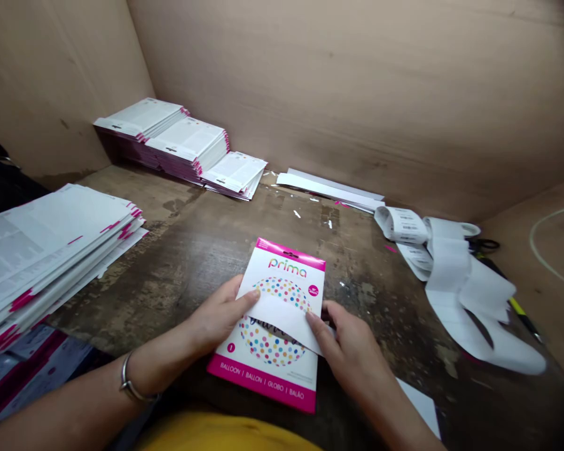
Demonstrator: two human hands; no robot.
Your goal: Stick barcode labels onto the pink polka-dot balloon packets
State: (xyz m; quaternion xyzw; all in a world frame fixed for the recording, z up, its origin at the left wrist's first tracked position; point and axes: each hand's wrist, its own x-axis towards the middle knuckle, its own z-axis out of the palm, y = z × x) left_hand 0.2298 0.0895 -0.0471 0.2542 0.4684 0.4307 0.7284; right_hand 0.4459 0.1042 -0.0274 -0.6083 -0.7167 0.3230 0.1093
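Note:
A flat balloon packet (pixel 272 382), white with pink bands, a dotted balloon picture and "prima" lettering, is held tilted in front of me. Across its middle lies a white paper strip (pixel 282 313), covering part of the picture. My left hand (pixel 223 313) grips the packet's left edge, its thumb pressing on the strip's left end. On the other side, my right hand (pixel 341 335) pinches the strip's right end at the packet's edge; some of its fingers are hidden behind.
Stacked packets (pixel 188 141) stand along the back wall, and another pile (pixel 51 244) is at the left. Long white strips (pixel 331 191) lie at the back. Curled label rolls (pixel 446 269) cover the right, near scissors (pixel 489 244) and a yellow-black cutter (pixel 521 316). Paper scraps dot the table (pixel 178 250).

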